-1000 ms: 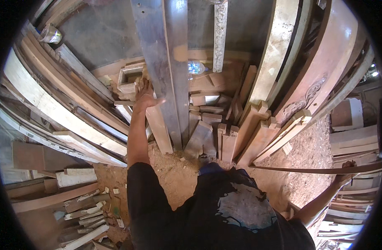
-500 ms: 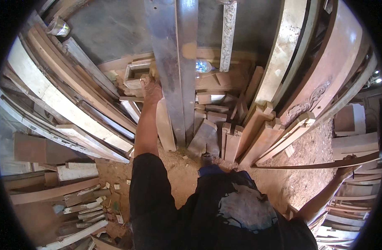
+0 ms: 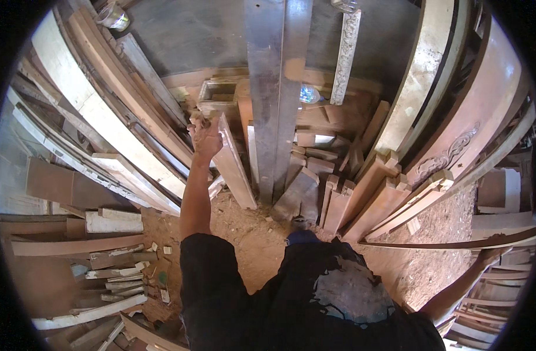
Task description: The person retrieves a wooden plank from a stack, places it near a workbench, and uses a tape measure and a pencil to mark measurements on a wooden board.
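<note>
My left hand [image 3: 205,137] reaches forward with its fingers curled over the upper end of a leaning wooden board [image 3: 236,167]. Its fingertips are partly hidden. Just beyond it sits a small open wooden box [image 3: 216,93]. Far off to the right, my right hand [image 3: 491,255] is closed around a long thin wooden strip [image 3: 443,245]. That strip stretches left, its other end near the bases of several upright planks [image 3: 370,190].
A tall dark post [image 3: 268,105] stands in front of me. Long timbers [image 3: 95,102] lean on the left and a carved panel [image 3: 467,117] on the right. Offcuts [image 3: 119,275] are piled at lower left. A clear plastic bottle [image 3: 308,93] lies behind the post. Sawdust covers the floor [image 3: 250,245].
My left hand has drawn back from the box, and the board by it now leans further left at its top. The view has shifted slightly left. My right hand still grips the strip.
</note>
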`<state>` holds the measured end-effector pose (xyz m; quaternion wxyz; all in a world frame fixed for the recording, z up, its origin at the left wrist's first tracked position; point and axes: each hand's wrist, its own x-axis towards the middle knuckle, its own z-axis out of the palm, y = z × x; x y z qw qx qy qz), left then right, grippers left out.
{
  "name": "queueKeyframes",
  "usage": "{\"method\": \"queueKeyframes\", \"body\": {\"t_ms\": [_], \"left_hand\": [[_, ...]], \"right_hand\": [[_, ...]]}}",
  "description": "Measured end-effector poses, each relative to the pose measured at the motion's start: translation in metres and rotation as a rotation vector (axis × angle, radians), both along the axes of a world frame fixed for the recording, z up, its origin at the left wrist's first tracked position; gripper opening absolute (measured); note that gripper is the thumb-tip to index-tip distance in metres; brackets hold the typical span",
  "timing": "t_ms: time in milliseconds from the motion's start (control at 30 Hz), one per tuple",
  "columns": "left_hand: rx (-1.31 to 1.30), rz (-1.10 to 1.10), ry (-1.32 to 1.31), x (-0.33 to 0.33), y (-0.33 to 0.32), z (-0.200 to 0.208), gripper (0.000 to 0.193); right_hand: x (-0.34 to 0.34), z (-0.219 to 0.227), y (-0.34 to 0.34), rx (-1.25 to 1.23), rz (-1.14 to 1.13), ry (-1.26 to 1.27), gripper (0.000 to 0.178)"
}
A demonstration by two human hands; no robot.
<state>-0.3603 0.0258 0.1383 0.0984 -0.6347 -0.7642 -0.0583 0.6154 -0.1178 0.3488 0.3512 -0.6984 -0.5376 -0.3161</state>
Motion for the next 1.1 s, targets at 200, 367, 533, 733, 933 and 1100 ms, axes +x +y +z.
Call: {"method": "queueKeyframes", "body": {"t_ms": [200, 367, 533, 733, 933, 1100], "left_hand": [[0.036, -0.049, 0.006, 0.01, -0.006, -0.006, 0.081], [-0.005, -0.073, -0.084, 0.039, 0.017, -0.007, 0.081], [-0.063, -0.023, -0.179, 0.068, 0.019, -0.03, 0.084], [-0.396, 0.412, -0.666, 0.136, -0.073, -0.196, 0.078], [-0.933, -0.669, -0.627, 0.291, -0.205, -0.336, 0.048], [-1.062, -0.522, -1.022, 0.337, -0.197, -0.325, 0.05]], "right_hand": [[-0.008, -0.001, 0.009, -0.014, 0.012, 0.037, 0.044], [-0.001, -0.005, 0.0, -0.001, 0.035, -0.004, 0.046], [-0.036, 0.002, -0.004, 0.128, 0.259, 0.386, 0.039], [-0.027, 0.007, -0.034, 0.1, 0.17, 0.275, 0.032], [0.008, 0.006, -0.061, 0.297, 0.484, 0.897, 0.029], [0.004, 0.018, -0.075, 0.211, 0.657, 1.122, 0.03]]}}
